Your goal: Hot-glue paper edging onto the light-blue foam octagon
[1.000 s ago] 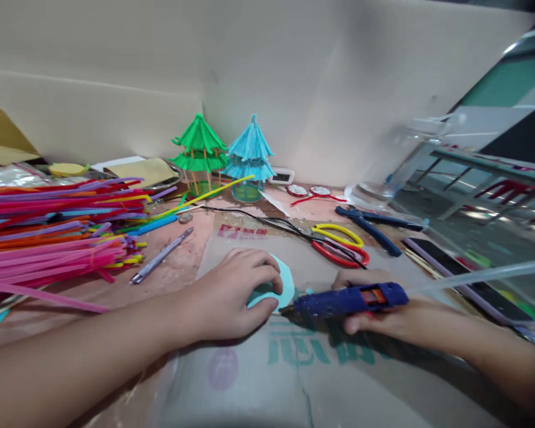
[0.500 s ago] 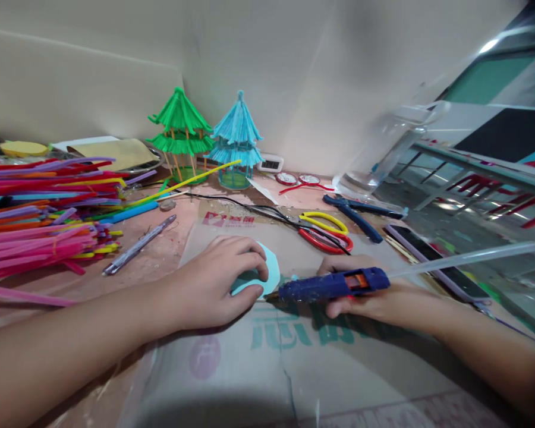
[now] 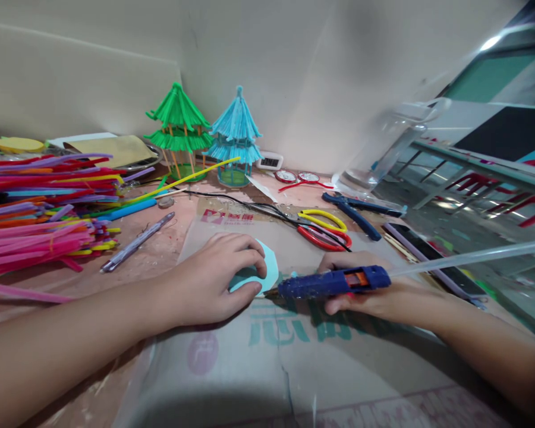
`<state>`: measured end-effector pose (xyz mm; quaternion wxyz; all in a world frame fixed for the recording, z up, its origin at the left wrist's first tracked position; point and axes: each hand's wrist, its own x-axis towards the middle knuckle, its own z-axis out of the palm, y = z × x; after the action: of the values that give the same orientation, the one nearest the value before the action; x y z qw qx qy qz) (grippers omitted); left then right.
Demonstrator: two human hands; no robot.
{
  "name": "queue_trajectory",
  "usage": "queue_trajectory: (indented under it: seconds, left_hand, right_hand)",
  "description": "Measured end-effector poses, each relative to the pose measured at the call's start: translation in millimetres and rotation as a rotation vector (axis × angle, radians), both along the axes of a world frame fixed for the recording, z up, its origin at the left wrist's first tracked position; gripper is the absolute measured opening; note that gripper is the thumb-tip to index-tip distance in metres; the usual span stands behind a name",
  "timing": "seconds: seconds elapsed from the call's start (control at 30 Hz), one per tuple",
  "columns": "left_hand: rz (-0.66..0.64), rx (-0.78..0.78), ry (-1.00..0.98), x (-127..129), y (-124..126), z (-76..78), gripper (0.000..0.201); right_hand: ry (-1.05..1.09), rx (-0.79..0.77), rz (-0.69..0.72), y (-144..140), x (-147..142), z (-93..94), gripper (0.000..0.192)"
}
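My right hand (image 3: 361, 279) is wrapped round a dark blue hot glue gun (image 3: 314, 285), with a clear glue stick (image 3: 472, 257) jutting from its back end. The gun's nozzle points left and meets the lower right edge of a light blue piece of paper (image 3: 271, 270) with angled corners. My left hand (image 3: 225, 273) rests over this paper and holds it against the cardboard, fingers curled and thumb near the nozzle tip. Much of the paper is hidden beneath that hand.
Bundled pipe cleaners (image 3: 49, 208) lie at left. Behind stand a green pagoda model (image 3: 178, 128) and a blue one (image 3: 237, 131). Scissors (image 3: 323, 229), pliers (image 3: 354, 211), a phone (image 3: 432, 261), a pen (image 3: 138, 242) and a clear jug (image 3: 378, 148) surround the cardboard (image 3: 232, 380).
The view has shifted slightly. Both hands, the glue gun and the paper keep almost the same places relative to each other.
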<state>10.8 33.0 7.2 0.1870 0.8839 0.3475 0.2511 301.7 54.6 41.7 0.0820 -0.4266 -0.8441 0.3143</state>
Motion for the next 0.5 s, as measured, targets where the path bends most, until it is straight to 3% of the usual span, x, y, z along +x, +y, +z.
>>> queue_trajectory:
  seconds: [0.3,0.43,0.5]
  left_hand:
    - [0.0,-0.018,-0.011,0.1,0.8,0.6,0.014]
    - [0.005,-0.01,-0.028,0.3,0.8,-0.4,0.014]
    - [0.013,-0.021,-0.035,0.5,0.2,-1.0,0.015]
  right_hand:
    - [0.004,0.049,0.062,5.5,0.5,12.3,0.042]
    - [0.226,0.096,0.045,17.3,16.7,15.7,0.042]
    - [0.353,0.134,-0.041,25.5,26.5,18.0,0.04]
